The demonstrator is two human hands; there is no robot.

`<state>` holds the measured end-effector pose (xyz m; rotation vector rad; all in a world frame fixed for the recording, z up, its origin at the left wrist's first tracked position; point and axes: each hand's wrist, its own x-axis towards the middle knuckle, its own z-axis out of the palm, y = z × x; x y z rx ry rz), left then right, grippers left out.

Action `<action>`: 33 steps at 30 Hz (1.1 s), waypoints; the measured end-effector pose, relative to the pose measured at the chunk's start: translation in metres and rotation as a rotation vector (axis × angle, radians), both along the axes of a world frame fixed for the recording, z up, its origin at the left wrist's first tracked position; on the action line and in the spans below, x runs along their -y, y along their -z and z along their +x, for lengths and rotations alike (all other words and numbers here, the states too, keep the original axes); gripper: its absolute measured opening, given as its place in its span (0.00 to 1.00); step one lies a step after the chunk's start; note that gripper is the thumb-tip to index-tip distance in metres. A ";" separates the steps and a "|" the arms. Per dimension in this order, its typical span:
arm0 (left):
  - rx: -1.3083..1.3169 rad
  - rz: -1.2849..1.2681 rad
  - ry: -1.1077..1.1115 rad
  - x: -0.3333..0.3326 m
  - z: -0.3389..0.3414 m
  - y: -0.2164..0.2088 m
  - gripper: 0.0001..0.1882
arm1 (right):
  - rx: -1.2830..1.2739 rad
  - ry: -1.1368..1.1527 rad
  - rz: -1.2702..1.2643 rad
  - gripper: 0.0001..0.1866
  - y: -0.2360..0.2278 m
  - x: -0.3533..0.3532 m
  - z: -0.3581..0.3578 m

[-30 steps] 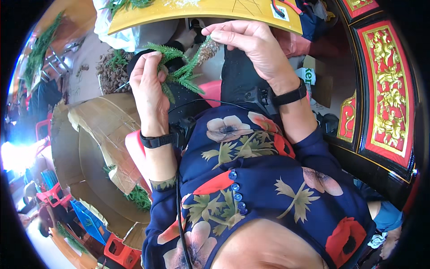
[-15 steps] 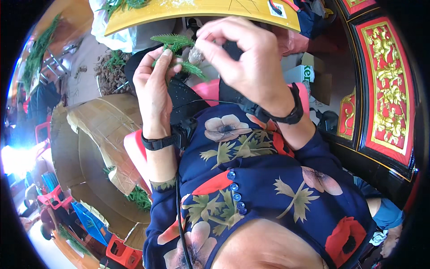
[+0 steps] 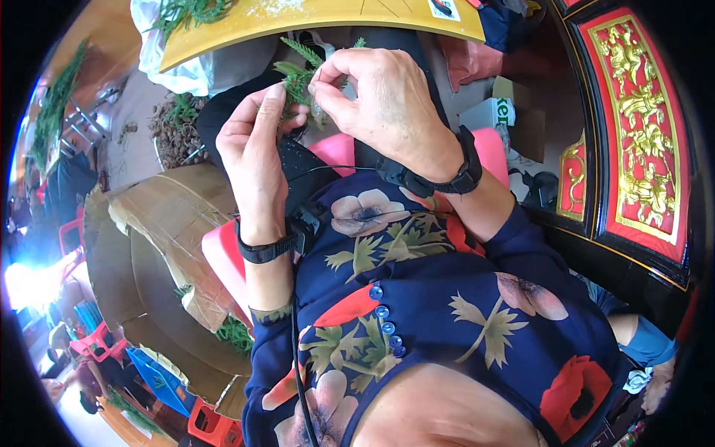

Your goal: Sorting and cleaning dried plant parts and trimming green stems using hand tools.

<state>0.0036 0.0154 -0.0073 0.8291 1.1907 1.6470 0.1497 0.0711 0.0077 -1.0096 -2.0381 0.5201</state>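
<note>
Both my hands are raised in front of my lap, working on a green pine sprig (image 3: 296, 78) with needle-like leaves. My left hand (image 3: 257, 145) grips its lower end between thumb and bent fingers. Close on the right, my right hand (image 3: 395, 108) pinches thumb and fingertips together against the sprig; what lies between them is too small to make out. Just under those fingertips hangs a small pale, cone-like piece (image 3: 318, 116), partly hidden. Another green tip (image 3: 360, 43) shows above my right knuckles.
A yellow table (image 3: 313, 24) with greenery (image 3: 190, 13) stands ahead, a white plastic bag (image 3: 149, 56) at its left end. A torn cardboard box (image 3: 119, 261) containing green sprigs is at my left, near a heap of brown cones (image 3: 175, 134). A red-and-gold carved panel (image 3: 637, 127) is at right.
My right hand has come lower and to the left, closing up against the sprig. The pale piece has dropped below its fingertips. My left hand keeps its grip.
</note>
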 end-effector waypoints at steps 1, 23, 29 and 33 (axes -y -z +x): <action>-0.018 -0.028 0.036 0.000 0.001 -0.001 0.10 | 0.004 0.007 0.006 0.05 0.000 0.000 0.000; 0.314 -0.093 -0.031 -0.003 -0.020 0.003 0.09 | -0.222 -0.167 0.149 0.12 0.017 0.008 -0.023; 0.147 -0.050 -0.013 0.001 -0.005 -0.004 0.08 | -0.186 -0.133 0.451 0.15 0.023 -0.004 -0.022; -0.057 0.045 -0.081 -0.001 0.000 0.000 0.07 | -0.261 -0.144 0.244 0.21 0.019 0.005 -0.021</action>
